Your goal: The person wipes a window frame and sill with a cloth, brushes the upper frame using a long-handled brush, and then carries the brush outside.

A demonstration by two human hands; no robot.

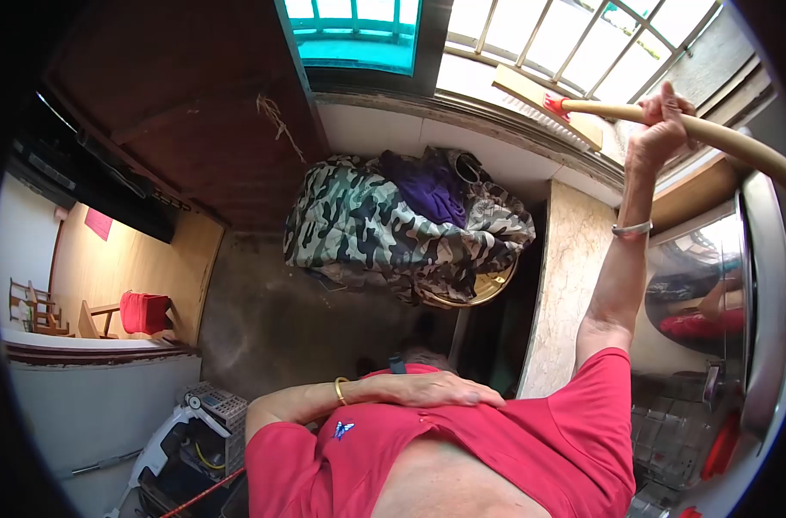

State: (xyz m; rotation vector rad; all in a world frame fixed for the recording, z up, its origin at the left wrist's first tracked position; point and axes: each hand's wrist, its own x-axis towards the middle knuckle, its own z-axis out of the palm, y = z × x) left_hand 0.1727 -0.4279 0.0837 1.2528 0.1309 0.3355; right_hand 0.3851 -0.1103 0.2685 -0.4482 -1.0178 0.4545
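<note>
Brush beside bars, cloth below

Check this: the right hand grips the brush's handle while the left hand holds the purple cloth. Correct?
No, the left hand isn't holding the purple cloth; the head view shows it resting on the red shirt. The right hand grips the handle.

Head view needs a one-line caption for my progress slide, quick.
Right hand grips a long-handled brush at the barred window while the left hand lies across the red shirt.
</note>
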